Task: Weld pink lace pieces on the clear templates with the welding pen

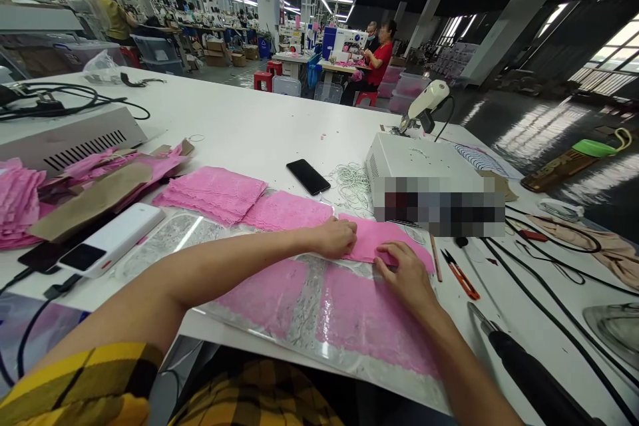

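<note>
A pink lace piece [382, 238] lies on the white table, just beyond a clear plastic template [319, 319] that covers more pink lace. My left hand [335, 237] has its fingers curled and pressed on the left edge of the lace piece. My right hand [405, 275] pinches the near edge of the same piece with thumb and fingers. Two stacks of pink lace [212, 193] [287, 210] sit to the left of it.
A black phone [308, 176], a white machine box [424, 173] with a hand tool [424, 106], orange snips [460, 274], a black-handled tool [529, 373] and cables lie around. A white power bank [110, 239] is at left. People sit at sewing machines [379, 56] behind.
</note>
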Demonstrator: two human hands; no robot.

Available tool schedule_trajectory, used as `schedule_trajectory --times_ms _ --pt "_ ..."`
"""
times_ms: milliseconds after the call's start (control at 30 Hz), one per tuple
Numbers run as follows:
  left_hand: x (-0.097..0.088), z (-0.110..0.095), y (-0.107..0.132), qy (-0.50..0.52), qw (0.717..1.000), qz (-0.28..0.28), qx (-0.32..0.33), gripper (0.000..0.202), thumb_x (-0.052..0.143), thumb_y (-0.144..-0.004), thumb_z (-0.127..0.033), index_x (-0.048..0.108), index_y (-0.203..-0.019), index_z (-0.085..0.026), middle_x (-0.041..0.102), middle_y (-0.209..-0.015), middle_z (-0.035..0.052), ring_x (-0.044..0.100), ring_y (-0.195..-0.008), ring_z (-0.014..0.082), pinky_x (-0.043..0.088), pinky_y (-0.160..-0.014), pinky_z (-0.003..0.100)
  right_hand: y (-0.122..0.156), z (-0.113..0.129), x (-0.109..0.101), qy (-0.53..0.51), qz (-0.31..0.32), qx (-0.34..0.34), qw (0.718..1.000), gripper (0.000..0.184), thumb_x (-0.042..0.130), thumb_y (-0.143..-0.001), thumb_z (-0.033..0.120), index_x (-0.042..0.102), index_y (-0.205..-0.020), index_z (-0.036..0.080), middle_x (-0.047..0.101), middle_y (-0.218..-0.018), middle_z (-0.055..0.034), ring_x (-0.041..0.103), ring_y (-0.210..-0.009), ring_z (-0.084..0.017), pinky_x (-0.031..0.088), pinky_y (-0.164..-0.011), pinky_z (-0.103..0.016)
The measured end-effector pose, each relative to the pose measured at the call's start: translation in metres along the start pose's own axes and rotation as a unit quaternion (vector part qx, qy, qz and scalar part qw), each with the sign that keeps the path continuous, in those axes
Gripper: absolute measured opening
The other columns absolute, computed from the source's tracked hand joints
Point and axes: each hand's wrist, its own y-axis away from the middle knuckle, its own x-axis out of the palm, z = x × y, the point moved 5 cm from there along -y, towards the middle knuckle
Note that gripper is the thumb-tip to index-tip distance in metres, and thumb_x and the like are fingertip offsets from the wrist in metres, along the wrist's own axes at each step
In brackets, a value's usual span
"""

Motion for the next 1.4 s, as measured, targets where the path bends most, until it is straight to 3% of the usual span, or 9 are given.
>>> schedule_trajectory --times_ms 133,300,433,633,833,967,1067,1133,1400 --pt "-0.003 0.007 -0.004 0.038 0.999 0.019 -0.006 0.014 0.052 -0.079 -0.007 0.062 -0.072 -0.013 0.063 -0.105 0.0084 0.056 -0.093 0.0192 0.042 -0.081 0.030 0.001 -0.002 -0.001 -0.010 -0.006 0.000 1.000 0.021 0.052 -0.082 0.033 0.066 -0.089 0.019 0.067 -0.100 -0.0087 0.063 -0.093 -0.021 0.051 -0.082 -0.036" --pt "-0.008 0.014 -0.008 0.096 0.994 0.053 -0.013 0.016 0.052 -0.078 -0.008 0.062 -0.067 -0.012 0.065 -0.083 0.0037 0.055 -0.070 0.0124 0.041 -0.061 0.023 0.002 -0.005 -0.001 -0.020 -0.008 -0.009 1.000 0.022 0.054 -0.083 0.036 0.068 -0.089 0.020 0.067 -0.100 -0.0078 0.064 -0.094 -0.021 0.052 -0.082 -0.035" --pt "-0.009 0.015 -0.010 0.123 0.990 0.069 -0.020 0.018 0.054 -0.081 -0.007 0.060 -0.065 -0.012 0.061 -0.071 0.0006 0.053 -0.065 0.0110 0.041 -0.059 0.022 0.002 -0.004 0.001 -0.025 -0.007 -0.014 1.000 0.022 0.055 -0.084 0.037 0.069 -0.089 0.021 0.067 -0.101 -0.0077 0.064 -0.093 -0.021 0.052 -0.082 -0.035" --pt "-0.008 0.017 -0.011 0.132 0.985 0.103 -0.045 0.019 0.060 -0.093 -0.030 0.062 -0.096 -0.011 0.064 -0.093 0.0031 0.062 -0.081 0.0145 0.054 -0.073 0.031 0.001 0.000 0.005 -0.024 -0.003 -0.027 0.999 0.019 0.058 -0.082 0.036 0.069 -0.088 0.022 0.067 -0.100 -0.0074 0.063 -0.093 -0.022 0.052 -0.083 -0.037" --pt "-0.008 0.017 -0.010 0.144 0.980 0.116 -0.071 0.030 0.059 -0.094 -0.034 0.059 -0.115 -0.013 0.062 -0.113 0.0076 0.063 -0.097 0.0202 0.055 -0.083 0.039 0.002 0.001 0.007 -0.012 0.000 -0.031 0.999 0.018 0.058 -0.081 0.033 0.069 -0.088 0.022 0.068 -0.100 -0.0079 0.062 -0.093 -0.023 0.051 -0.082 -0.038" --pt "-0.009 0.019 -0.011 0.159 0.979 0.104 -0.077 0.024 0.060 -0.093 -0.033 0.062 -0.106 -0.012 0.064 -0.103 0.0055 0.063 -0.089 0.0171 0.055 -0.077 0.034 0.001 0.003 0.006 -0.002 0.005 -0.028 1.000 0.020 0.057 -0.083 0.037 0.069 -0.088 0.021 0.068 -0.099 -0.0080 0.062 -0.093 -0.023 0.051 -0.082 -0.038" --pt "-0.010 0.021 -0.013 0.173 0.978 0.089 -0.074 0.007 0.062 -0.085 -0.018 0.064 -0.083 -0.011 0.063 -0.083 0.0019 0.061 -0.079 0.0146 0.051 -0.071 0.027 0.000 0.007 0.005 0.010 0.009 -0.016 1.000 0.023 0.057 -0.085 0.041 0.068 -0.087 0.021 0.068 -0.097 -0.0073 0.062 -0.091 -0.022 0.050 -0.081 -0.037" --pt "-0.011 0.022 -0.014 0.184 0.977 0.080 -0.071 0.006 0.060 -0.077 -0.010 0.063 -0.072 -0.012 0.062 -0.076 0.0014 0.059 -0.076 0.0146 0.046 -0.067 0.024 -0.001 0.010 0.005 0.022 0.011 -0.003 1.000 0.024 0.057 -0.085 0.043 0.067 -0.086 0.021 0.068 -0.096 -0.0068 0.061 -0.089 -0.022 0.049 -0.080 -0.037" --pt "-0.012 0.024 -0.015 0.205 0.973 0.072 -0.074 0.009 0.055 -0.066 -0.015 0.064 -0.069 -0.014 0.067 -0.082 0.0034 0.058 -0.075 0.0145 0.044 -0.066 0.022 -0.005 0.019 0.008 0.059 0.013 0.027 0.998 0.022 0.060 -0.084 0.042 0.065 -0.081 0.022 0.067 -0.090 -0.0055 0.058 -0.083 -0.021 0.044 -0.072 -0.033"
